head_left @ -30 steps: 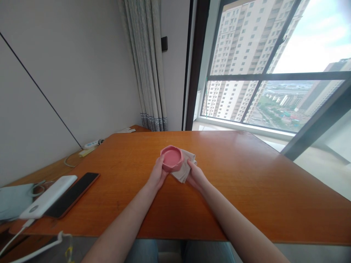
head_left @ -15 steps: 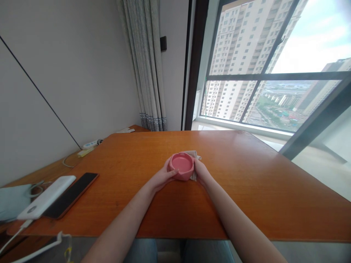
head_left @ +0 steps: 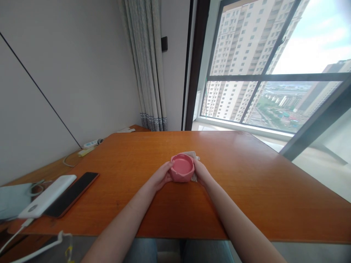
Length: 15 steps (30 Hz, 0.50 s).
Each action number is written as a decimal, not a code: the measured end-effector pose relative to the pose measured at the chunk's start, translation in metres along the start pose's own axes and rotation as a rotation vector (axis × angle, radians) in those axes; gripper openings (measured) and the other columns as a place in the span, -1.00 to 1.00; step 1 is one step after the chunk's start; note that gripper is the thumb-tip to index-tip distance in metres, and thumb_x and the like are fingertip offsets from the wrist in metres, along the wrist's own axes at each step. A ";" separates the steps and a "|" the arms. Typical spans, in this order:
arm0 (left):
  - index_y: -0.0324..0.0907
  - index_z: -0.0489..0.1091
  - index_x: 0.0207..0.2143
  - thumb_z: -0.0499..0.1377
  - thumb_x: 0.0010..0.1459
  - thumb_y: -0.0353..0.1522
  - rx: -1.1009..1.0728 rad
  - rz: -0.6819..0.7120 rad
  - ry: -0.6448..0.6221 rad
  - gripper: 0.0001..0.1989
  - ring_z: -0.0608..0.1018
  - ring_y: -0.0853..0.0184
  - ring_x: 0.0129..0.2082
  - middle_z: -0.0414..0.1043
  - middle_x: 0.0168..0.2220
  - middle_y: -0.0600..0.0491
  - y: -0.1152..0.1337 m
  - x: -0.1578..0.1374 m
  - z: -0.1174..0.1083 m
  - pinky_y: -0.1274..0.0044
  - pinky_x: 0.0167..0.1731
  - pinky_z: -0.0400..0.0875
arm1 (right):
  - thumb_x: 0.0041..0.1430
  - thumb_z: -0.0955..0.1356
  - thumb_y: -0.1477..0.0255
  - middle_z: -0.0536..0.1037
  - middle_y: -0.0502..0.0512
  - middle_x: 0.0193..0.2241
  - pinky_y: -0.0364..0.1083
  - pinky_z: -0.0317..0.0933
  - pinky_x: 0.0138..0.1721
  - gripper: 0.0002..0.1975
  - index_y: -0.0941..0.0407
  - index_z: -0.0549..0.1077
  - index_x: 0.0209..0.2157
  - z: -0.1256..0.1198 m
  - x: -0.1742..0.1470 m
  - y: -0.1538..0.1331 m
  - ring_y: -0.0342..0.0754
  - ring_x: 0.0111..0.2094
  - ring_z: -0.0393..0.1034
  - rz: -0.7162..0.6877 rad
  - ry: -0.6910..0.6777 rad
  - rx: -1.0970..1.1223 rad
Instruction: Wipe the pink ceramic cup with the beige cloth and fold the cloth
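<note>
A small pink bowl [head_left: 182,166] with thick, angular sides, shaped much like an ashtray, is held over the middle of the table, its opening tilted towards me. My left hand [head_left: 162,174] grips its left side, thumb at the rim and fingers around the outside. On the right, my right hand [head_left: 201,171] is closed on a light striped cloth [head_left: 189,153] pressed against the bowl's outer wall. Part of the cloth shows behind the bowl and below my right fingers. Whether the bowl's base touches the table I cannot tell.
The brown wooden table [head_left: 219,153] spans the view. At its left lie a black phone [head_left: 71,194], a white power bank [head_left: 47,196] with a cable, and a pale blue item [head_left: 13,201]. A power strip [head_left: 91,144] lies by the wall. A large window [head_left: 260,76] stands right.
My left thumb has shifted from the bowl's front rim to its upper left side. The bowl has turned slightly in my hands. The cloth remains in my right hand.
</note>
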<state>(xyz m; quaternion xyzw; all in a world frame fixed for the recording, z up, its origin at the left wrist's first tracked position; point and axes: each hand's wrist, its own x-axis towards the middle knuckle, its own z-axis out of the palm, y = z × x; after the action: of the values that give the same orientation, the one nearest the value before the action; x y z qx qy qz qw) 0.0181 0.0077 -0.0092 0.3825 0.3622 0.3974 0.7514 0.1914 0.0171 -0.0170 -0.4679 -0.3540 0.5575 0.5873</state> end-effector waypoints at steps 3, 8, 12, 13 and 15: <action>-0.19 0.39 -0.11 0.21 0.06 -0.13 -0.075 0.042 0.064 -0.58 0.54 0.32 -0.32 0.49 -0.18 -0.09 -0.001 0.006 -0.001 0.51 -0.29 0.45 | 0.01 0.32 0.35 0.62 0.16 -0.36 -0.01 0.41 -0.28 -0.76 0.15 0.52 -0.30 0.001 0.002 0.005 0.09 -0.29 0.52 0.145 0.073 0.105; -0.10 0.20 0.09 0.28 0.00 -0.22 -0.128 0.161 0.131 -0.41 0.52 0.29 -0.20 0.39 -0.02 -0.10 -0.003 0.007 0.000 0.41 -0.19 0.46 | 0.02 0.33 0.36 0.60 0.13 -0.23 -0.07 0.40 -0.23 -0.71 0.14 0.48 -0.19 0.008 0.002 0.015 0.04 -0.20 0.50 0.117 0.015 0.182; 0.10 0.05 0.18 0.34 -0.06 -0.31 -0.075 0.151 -0.002 -0.21 0.40 0.17 0.04 0.20 0.16 -0.06 -0.005 0.000 0.006 0.28 -0.06 0.41 | -0.01 0.34 0.40 0.61 0.07 -0.27 -0.17 0.37 -0.24 -0.75 0.13 0.50 -0.24 0.007 0.005 0.019 -0.03 -0.20 0.49 0.083 0.039 0.175; 0.09 0.07 0.17 0.33 -0.04 -0.29 -0.068 0.143 -0.034 -0.25 0.38 0.15 0.06 0.18 0.17 -0.06 -0.005 -0.001 0.007 0.27 -0.05 0.40 | -0.01 0.34 0.41 0.61 0.05 -0.29 -0.19 0.37 -0.25 -0.76 0.13 0.51 -0.25 0.006 0.007 0.019 -0.05 -0.22 0.49 0.083 0.046 0.187; 0.03 0.14 0.12 0.25 0.04 -0.18 -0.075 0.128 -0.072 -0.39 0.38 0.16 0.05 0.20 0.16 -0.07 -0.005 -0.001 0.009 0.29 -0.06 0.40 | -0.02 0.33 0.44 0.61 0.04 -0.35 -0.20 0.36 -0.29 -0.78 0.14 0.51 -0.27 0.003 0.008 0.017 -0.08 -0.29 0.49 0.098 0.064 0.213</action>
<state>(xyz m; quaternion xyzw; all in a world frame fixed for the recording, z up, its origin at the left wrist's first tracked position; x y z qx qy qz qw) 0.0265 0.0024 -0.0089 0.3902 0.2948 0.4439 0.7509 0.1840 0.0248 -0.0331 -0.4371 -0.2504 0.6048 0.6167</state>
